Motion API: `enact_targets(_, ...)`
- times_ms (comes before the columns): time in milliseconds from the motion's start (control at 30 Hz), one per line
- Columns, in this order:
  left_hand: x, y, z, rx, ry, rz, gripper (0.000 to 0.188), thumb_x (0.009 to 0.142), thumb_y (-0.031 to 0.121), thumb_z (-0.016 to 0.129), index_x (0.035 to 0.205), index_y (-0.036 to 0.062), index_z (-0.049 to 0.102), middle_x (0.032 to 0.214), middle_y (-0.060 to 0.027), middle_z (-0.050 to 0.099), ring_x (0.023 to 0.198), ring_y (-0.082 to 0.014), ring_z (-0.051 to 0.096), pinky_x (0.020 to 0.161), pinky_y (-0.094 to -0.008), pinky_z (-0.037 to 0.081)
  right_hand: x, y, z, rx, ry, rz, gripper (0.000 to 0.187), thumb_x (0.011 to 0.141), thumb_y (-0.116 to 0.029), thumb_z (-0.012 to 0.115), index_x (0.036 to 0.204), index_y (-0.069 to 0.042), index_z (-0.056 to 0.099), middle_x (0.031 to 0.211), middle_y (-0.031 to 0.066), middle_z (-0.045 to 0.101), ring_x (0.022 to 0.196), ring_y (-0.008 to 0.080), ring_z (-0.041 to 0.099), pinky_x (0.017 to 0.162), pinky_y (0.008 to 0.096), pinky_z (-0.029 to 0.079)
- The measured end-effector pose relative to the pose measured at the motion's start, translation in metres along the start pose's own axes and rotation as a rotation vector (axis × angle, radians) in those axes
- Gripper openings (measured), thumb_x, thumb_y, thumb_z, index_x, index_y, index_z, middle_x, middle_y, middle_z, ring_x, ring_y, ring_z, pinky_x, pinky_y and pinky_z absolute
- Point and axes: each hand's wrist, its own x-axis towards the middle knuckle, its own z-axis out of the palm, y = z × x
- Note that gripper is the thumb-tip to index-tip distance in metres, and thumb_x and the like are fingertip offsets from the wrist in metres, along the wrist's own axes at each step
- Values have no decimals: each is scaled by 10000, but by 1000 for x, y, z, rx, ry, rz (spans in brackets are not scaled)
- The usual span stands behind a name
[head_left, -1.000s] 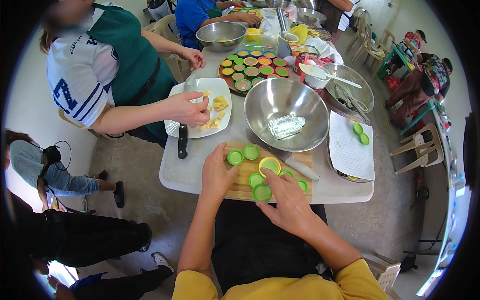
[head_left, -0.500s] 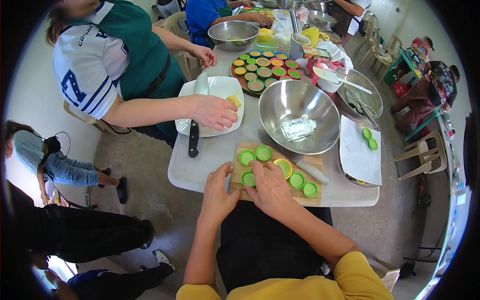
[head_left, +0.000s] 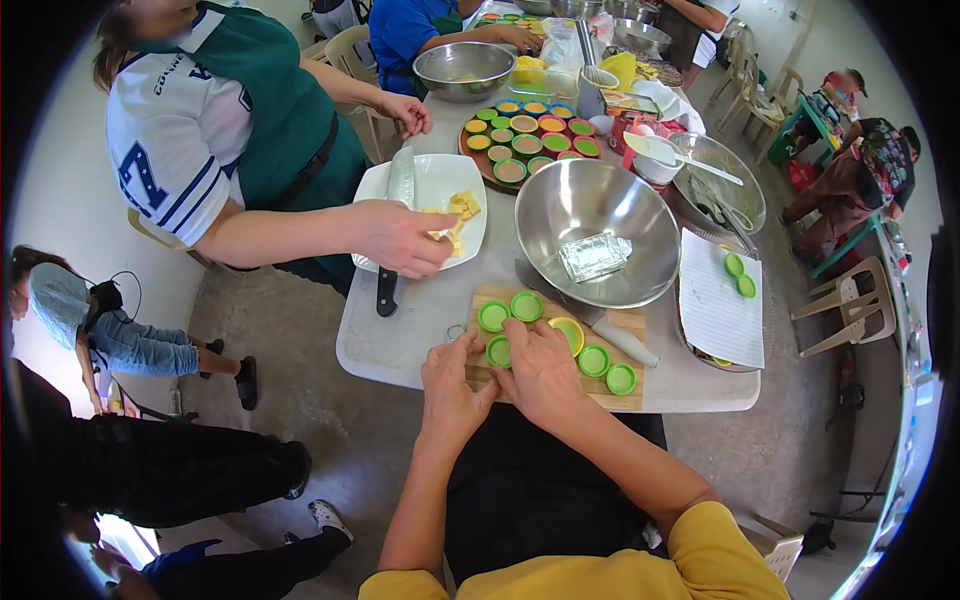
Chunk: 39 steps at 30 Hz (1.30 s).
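Observation:
A wooden cutting board (head_left: 628, 402) lies before me with several small green cups (head_left: 526, 305) and a yellow-rimmed cup (head_left: 570, 333). My right hand (head_left: 542, 372) has its bent fingers at the side of one green cup (head_left: 497, 351), which seems gripped there. On that cup's other side is my left hand (head_left: 452, 385), fingers bent and thumb apart, with nothing visible in it. A knife with a pale handle (head_left: 626, 343) rests across the board, its blade partly behind a steel bowl (head_left: 592, 200). Inside the bowl lies a foil-wrapped block (head_left: 597, 258).
At my left a co-worker's hand (head_left: 405, 238) reaches over a white square plate (head_left: 433, 175) with yellow cubes (head_left: 462, 206) and a black-handled knife (head_left: 386, 290). Filled cups crowd a round tray (head_left: 470, 148) farther off. Right of the bowl, lined paper (head_left: 715, 310) carries two green cups.
My left hand has shifted slightly right and down, and the green cup between my hands slightly up. The co-worker's hand has moved left over the plate, uncovering more yellow cubes.

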Motion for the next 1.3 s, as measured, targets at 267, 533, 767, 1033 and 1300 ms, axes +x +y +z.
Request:
enact_targets(267,6,5,11,58,43,-29,618,712,167,889,1269,61,643,1069,-48,759,1109,-301,627,1040,-451,414,-10,4,-36,62,3,8,556,811,-87,800,1269,45,513,899,171,667,860,360,653,865,459,489)
enact_targets(533,17,16,24,88,71,-30,475,709,138,877,1124,60,661,1027,-75,751,1089,-308,644,996,-451,450,-42,22,-108,101,130,100,519,802,-37,792,1258,27,552,949,163,661,843,347,633,789,456,495)
enact_targets(767,21,31,29,86,23,-78,402,761,61,772,1144,53,650,1133,-114,704,1106,-330,621,1038,-475,397,-80,116,-191,-72,390,491,535,782,-19,805,1274,-8,594,970,146,674,821,295,643,759,419,531)
enact_targets(1033,51,158,34,37,124,80,409,794,49,770,1186,39,656,1135,-147,698,1118,-342,624,1009,-464,442,-131,277,-247,-380,471,593,786,717,-83,861,1415,-48,503,1134,185,687,1081,381,617,953,489,462)
enact_targets(1300,102,286,189,-210,-251,345,492,789,151,826,1226,6,652,1092,-176,709,1024,-333,679,918,-428,527,-127,319,-268,-338,425,666,917,703,-145,878,1493,-30,428,1200,200,672,1131,400,578,952,523,430)
